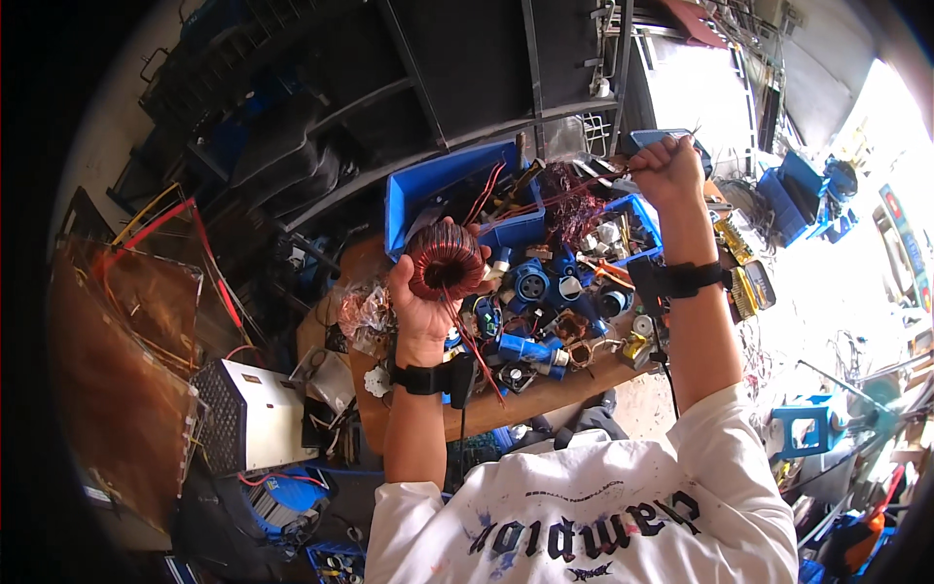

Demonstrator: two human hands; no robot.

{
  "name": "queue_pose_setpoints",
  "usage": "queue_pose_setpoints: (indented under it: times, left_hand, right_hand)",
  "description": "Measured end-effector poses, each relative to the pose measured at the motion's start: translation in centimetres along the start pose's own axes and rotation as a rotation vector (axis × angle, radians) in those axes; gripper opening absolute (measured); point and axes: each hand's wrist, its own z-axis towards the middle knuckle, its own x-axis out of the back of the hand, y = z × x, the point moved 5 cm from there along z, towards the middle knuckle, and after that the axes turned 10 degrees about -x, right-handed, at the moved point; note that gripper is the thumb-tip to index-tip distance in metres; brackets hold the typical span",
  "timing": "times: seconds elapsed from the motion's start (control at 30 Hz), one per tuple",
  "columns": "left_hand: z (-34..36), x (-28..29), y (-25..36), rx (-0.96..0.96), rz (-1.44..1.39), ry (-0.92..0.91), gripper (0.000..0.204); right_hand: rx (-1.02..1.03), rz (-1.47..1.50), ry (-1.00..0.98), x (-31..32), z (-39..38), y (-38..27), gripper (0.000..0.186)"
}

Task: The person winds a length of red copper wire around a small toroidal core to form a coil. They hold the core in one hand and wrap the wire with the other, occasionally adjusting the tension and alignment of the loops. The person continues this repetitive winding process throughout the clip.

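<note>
My left hand [418,313] is wrapped round a ring-shaped coil [428,243] wound with dark reddish copper wire. The coil is held up over the table, its hole facing me. Strands of copper wire [555,199] stretch from the coil toward the far right. They end at my right hand [669,167], a raised fist closed on them. More loose ends [477,356] hang from the coil below my left hand. Dark straps with small devices sit on both of my wrists.
Behind the coil stands a blue bin [394,212] with wires and parts in it. A smaller blue tray [650,230] lies to its right, beside tangled copper wire [569,222]. Blue plugs, fittings and scrap parts cover the wooden table [467,420]. A white metal case [263,414] stands left.
</note>
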Motion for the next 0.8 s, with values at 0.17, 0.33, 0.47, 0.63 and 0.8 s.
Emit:
queue_pose_setpoints:
  times: [0.17, 0.33, 0.47, 0.63, 0.8]
  left_hand:
    - [-0.3, 0.8, 0.0, -0.040, -0.049, 0.015, 0.087]
    - [-0.8, 1.3, -0.3, -0.087, -0.016, -0.064, 0.090]
    - [-1.2, 1.0, -0.2, 0.051, -0.142, -0.361, 0.099]
    - [-1.2, -0.7, 0.0, 0.080, -0.105, -0.494, 0.095]
    - [-0.9, -0.7, 1.3, 0.011, 0.097, -0.191, 0.089]
  right_hand:
    - [-0.129, 0.128, -0.091, -0.8, -1.0, -0.4, 0.056]
    - [-0.333, 0.306, -0.284, -0.7, -0.7, 0.1, 0.055]
    - [-0.518, 0.278, -0.448, -1.4, -0.6, 0.8, 0.054]
    - [-0.551, 0.223, -0.366, 0.2, 1.5, 2.7, 0.051]
    - [-0.334, 0.045, -0.219, 1.1, 1.9, 3.5, 0.050]
